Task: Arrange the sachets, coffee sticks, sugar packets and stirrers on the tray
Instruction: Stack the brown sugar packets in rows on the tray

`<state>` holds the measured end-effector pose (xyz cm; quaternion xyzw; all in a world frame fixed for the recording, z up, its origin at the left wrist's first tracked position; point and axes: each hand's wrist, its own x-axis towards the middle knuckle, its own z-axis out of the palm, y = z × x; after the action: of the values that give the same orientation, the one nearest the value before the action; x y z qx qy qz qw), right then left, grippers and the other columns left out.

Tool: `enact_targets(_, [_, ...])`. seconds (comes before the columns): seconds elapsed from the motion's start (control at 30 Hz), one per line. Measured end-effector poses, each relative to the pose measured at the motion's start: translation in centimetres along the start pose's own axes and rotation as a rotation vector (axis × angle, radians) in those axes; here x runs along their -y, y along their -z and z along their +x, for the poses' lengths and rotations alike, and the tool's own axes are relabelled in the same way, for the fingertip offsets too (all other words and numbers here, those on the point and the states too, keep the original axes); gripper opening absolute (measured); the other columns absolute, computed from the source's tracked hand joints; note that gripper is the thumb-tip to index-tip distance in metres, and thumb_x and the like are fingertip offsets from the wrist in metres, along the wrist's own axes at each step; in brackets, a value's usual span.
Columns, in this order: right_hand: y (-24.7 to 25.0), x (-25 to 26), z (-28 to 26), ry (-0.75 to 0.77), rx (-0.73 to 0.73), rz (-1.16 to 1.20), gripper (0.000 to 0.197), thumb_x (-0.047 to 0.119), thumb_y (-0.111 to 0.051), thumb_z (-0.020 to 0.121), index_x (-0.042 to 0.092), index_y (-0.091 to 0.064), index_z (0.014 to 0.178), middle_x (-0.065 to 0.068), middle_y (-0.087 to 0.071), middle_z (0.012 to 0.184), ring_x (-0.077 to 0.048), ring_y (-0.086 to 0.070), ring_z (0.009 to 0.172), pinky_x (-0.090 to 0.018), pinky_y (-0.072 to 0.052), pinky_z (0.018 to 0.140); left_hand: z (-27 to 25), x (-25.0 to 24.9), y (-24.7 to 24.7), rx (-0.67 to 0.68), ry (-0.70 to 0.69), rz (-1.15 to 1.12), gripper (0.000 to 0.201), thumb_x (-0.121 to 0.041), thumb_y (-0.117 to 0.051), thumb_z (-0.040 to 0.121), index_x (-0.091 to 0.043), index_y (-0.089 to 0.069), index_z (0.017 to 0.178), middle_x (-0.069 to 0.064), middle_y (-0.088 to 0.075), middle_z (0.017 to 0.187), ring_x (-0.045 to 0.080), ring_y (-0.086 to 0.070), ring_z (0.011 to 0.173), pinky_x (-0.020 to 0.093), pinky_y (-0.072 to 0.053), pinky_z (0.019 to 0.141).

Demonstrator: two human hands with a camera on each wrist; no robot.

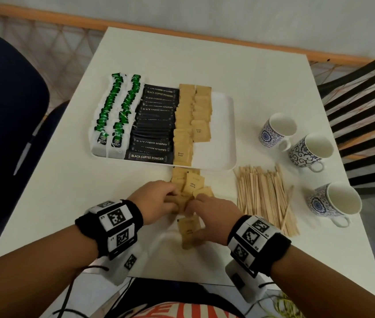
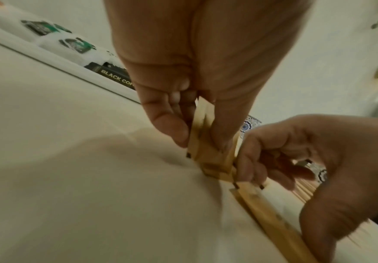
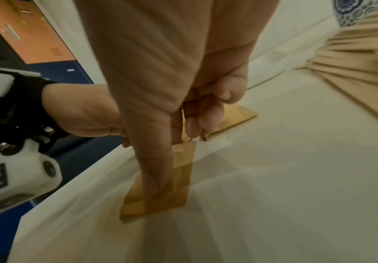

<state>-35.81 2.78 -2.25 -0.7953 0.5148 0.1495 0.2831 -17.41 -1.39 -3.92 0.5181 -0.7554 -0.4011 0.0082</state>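
A white tray [image 1: 230,134] holds rows of green tea sachets [image 1: 117,106], black coffee sticks [image 1: 154,125] and brown sugar packets [image 1: 191,120]. More loose sugar packets [image 1: 192,182] lie on the table just in front of the tray. My left hand [image 1: 156,200] [image 2: 199,140] pinches a small stack of sugar packets [image 2: 203,124] between thumb and fingers. Beside it, my right hand [image 1: 207,210] [image 3: 176,153] pinches a sugar packet [image 3: 178,186], thumb laid along it and fingers curled. The wooden stirrers [image 1: 264,196] lie in a heap to the right.
Three blue-patterned cups [image 1: 276,130] [image 1: 310,152] [image 1: 336,200] stand at the table's right side. A black slatted chair [image 1: 365,111] is beyond the right edge and a dark blue chair [image 1: 5,111] on the left. The tray's right strip is bare.
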Motion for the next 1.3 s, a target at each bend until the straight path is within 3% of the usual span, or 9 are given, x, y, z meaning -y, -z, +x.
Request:
enact_targets(0.13, [0.2, 0.2, 0.5, 0.006, 0.027, 0.012, 0.038, 0.047, -0.068, 0.077, 0.028, -0.056, 0.108, 0.006, -0.047, 0.114, -0.018, -0.052, 0.097, -0.027, -0.036, 0.072, 1.1, -0.2, -0.4, -0.188, 0.062, -0.089, 0.015, -0.026, -0.072, 0.08, -0.016, -0.061, 0.086, 0.0, -0.049, 0.094, 0.018, -0.052, 0.085, 0.028, -0.044, 0.077])
enact_targets(0.27, [0.3, 0.2, 0.4, -0.022, 0.01, 0.082, 0.034, 0.045, -0.065, 0.079, 0.027, -0.051, 0.104, 0.005, -0.058, 0.103, -0.018, -0.051, 0.085, -0.026, -0.034, 0.069, 1.3, 0.0, -1.2, -0.289, 0.159, -0.146, 0.03, -0.035, -0.076, 0.076, -0.028, -0.057, 0.098, -0.005, -0.042, 0.104, 0.016, -0.052, 0.098, 0.037, -0.047, 0.089])
enact_targets(0.5, [0.0, -3.2, -0.4, -0.244, -0.211, 0.402, 0.033, 0.035, -0.069, 0.078, 0.03, -0.049, 0.104, 0.012, -0.056, 0.079, -0.014, -0.056, 0.073, -0.026, -0.042, 0.059, 0.6, -0.3, -1.1, -0.221, 0.276, -0.207, 0.08, -0.04, -0.081, 0.07, -0.019, -0.037, 0.134, -0.001, -0.035, 0.123, 0.017, -0.047, 0.111, 0.034, -0.043, 0.097])
enact_targets(0.6, [-0.3, -3.8, 0.0, -0.304, -0.24, 0.365, 0.058, 0.038, -0.074, 0.074, 0.029, -0.04, 0.12, 0.011, -0.053, 0.086, -0.013, -0.054, 0.076, -0.021, -0.037, 0.055, 0.8, -0.7, -1.3, -0.18, 0.271, -0.188, 0.077, -0.033, -0.083, 0.067, -0.021, -0.042, 0.131, -0.003, -0.036, 0.115, 0.014, -0.049, 0.102, 0.03, -0.043, 0.095])
enact_targets(0.77, [0.0, -3.1, 1.1, -0.333, -0.264, 0.456, 0.076, 0.039, -0.079, 0.068, 0.026, -0.041, 0.133, 0.003, -0.047, 0.122, -0.015, -0.055, 0.104, -0.028, -0.048, 0.083, 2.0, -1.8, -1.3, -0.101, 0.318, -0.127, 0.066, -0.031, -0.077, 0.072, -0.015, -0.045, 0.127, 0.002, -0.036, 0.119, 0.023, -0.052, 0.108, 0.039, -0.045, 0.097])
enact_targets(0.97, [0.1, -3.1, 2.3, -0.364, -0.277, 0.575, 0.068, 0.032, -0.084, 0.062, 0.023, -0.046, 0.118, 0.006, -0.047, 0.099, -0.009, -0.049, 0.082, -0.018, -0.037, 0.062, 3.4, -3.0, -1.6, 0.002, 0.283, -0.159, 0.057, -0.016, -0.066, 0.076, -0.011, -0.038, 0.126, 0.007, -0.04, 0.123, 0.027, -0.051, 0.112, 0.042, -0.047, 0.096])
enact_targets(1.07, [-0.5, -3.4, 2.2, -0.32, -0.355, 0.689, 0.077, 0.025, -0.084, 0.061, 0.023, -0.04, 0.124, 0.012, -0.05, 0.089, 0.0, -0.049, 0.074, -0.012, -0.034, 0.057, 3.3, -3.3, -1.9, 0.013, 0.222, -0.379, 0.067, -0.02, -0.069, 0.077, -0.018, -0.031, 0.132, 0.003, -0.056, 0.112, 0.02, -0.061, 0.098, 0.033, -0.055, 0.077])
enact_targets(1.2, [-0.6, -3.4, 2.3, -0.271, -0.373, 0.73, 0.086, 0.022, -0.083, 0.06, 0.023, -0.038, 0.133, 0.009, -0.058, 0.104, -0.002, -0.056, 0.084, -0.007, -0.039, 0.061, 3.4, -3.5, -2.4, -0.074, 0.243, -0.564, 0.064, -0.015, -0.072, 0.079, -0.024, -0.037, 0.131, 0.0, -0.063, 0.105, 0.02, -0.065, 0.093, 0.037, -0.058, 0.073])
enact_targets(1.3, [-0.3, -3.6, 2.5, -0.261, -0.347, 0.715, 0.071, 0.019, -0.083, 0.06, 0.024, -0.047, 0.121, 0.012, -0.058, 0.102, -0.001, -0.056, 0.086, -0.004, -0.039, 0.062, 3.7, -3.5, -2.3, -0.043, 0.247, -0.595, 0.055, -0.013, -0.073, 0.076, -0.022, -0.05, 0.124, 0.005, -0.068, 0.102, 0.025, -0.067, 0.09, 0.039, -0.058, 0.073])
